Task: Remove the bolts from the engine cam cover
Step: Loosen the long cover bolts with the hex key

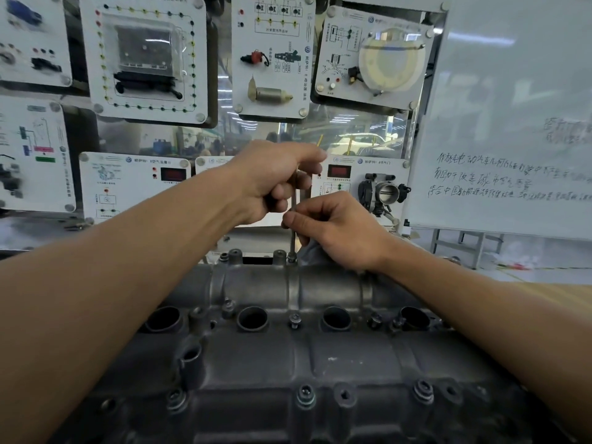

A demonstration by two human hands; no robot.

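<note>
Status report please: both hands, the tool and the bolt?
Left hand grips top of tool. Right hand pinches its shaft. Tip on far-edge bolt. No obstruction seen.

The cam cover [288, 357] fills the near ground. At its far edge a bolt [291, 258] sits under the upright driver shaft [293, 232]. The left hand [272, 181] grips the shaft's top, and the right hand [336, 229] pinches it just below, to the right. Spark-plug wells [252, 318] cross the cover's middle, and near-edge bolts [306, 395] line its front. Training panels [144, 59] stand behind, with a whiteboard [512, 91] far right.

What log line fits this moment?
left hand grips thin metal driver top; right hand pinches shaft; tip on far grey bolt
</note>
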